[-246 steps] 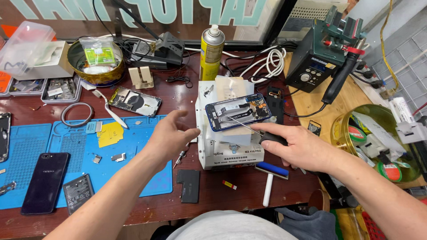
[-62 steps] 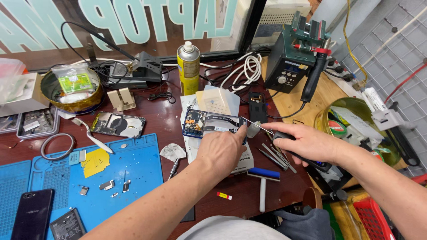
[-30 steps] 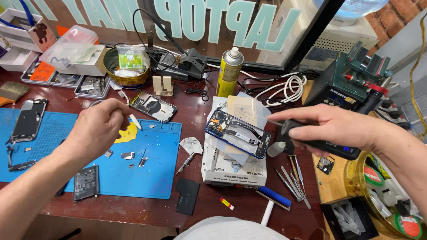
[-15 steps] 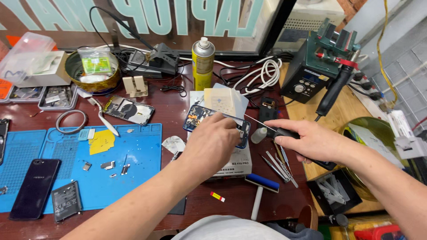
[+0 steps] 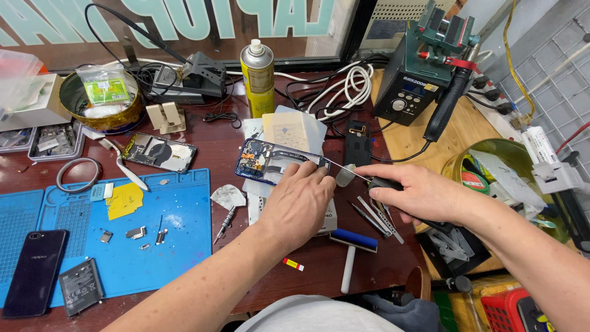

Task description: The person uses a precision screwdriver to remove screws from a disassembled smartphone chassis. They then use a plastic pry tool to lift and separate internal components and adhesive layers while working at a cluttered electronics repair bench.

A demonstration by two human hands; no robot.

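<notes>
An opened blue phone (image 5: 261, 163) lies on a white box in the middle of the bench, its insides facing up. My left hand (image 5: 301, 203) rests on the phone's right end, with the fingers pressing it down. My right hand (image 5: 418, 193) grips a black-handled tool (image 5: 381, 183). Its thin metal shaft runs left to the phone's right edge, just past my left fingertips. A small grey cap sits on the shaft near my right fingers.
A blue work mat (image 5: 178, 240) at the left carries small parts, a battery (image 5: 80, 286) and a dark phone (image 5: 34, 270). A second opened phone (image 5: 160, 152), a yellow spray can (image 5: 258, 74), a soldering station (image 5: 412, 86), tweezers (image 5: 375, 215) and a blue roller (image 5: 353, 246) surround the box.
A second ago my left hand was over the blue mat picking at small parts. It has come back onto the opened phone, and the tool's shaft now meets the phone's edge.
</notes>
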